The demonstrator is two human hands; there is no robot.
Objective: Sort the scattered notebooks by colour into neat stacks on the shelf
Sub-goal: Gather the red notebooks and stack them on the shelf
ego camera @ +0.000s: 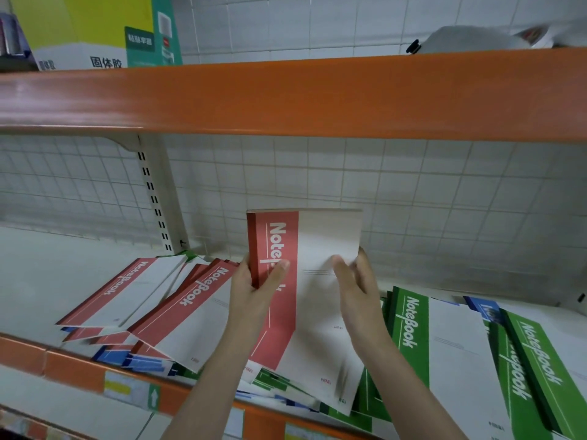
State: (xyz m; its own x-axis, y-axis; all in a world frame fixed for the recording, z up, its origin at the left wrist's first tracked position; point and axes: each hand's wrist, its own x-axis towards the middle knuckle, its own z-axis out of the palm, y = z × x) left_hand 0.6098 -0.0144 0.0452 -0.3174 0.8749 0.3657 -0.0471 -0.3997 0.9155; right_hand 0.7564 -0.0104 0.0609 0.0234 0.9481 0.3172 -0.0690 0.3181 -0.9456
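I hold a small stack of red notebooks [317, 242] upright above the shelf [47, 281]. My left hand [257, 287] grips its spine edge, thumb across the red band. My right hand [355, 281] grips the right edge, thumb on the white cover. Under the stack lies another red notebook [305, 344], tilted over a mixed heap. To the left several red notebooks [152, 300] lie fanned out, with blue ones [139, 360] beneath. Green notebooks [444, 344] lie to the right, and a blue one [482, 308] peeks out behind them.
An orange upper shelf beam [286, 96] hangs close above the held stack. A white wire grid [413, 201] backs the shelf, with a slotted upright post [158, 201] at left. Boxes [95, 33] stand on the upper shelf. The orange front lip [79, 366] carries price labels.
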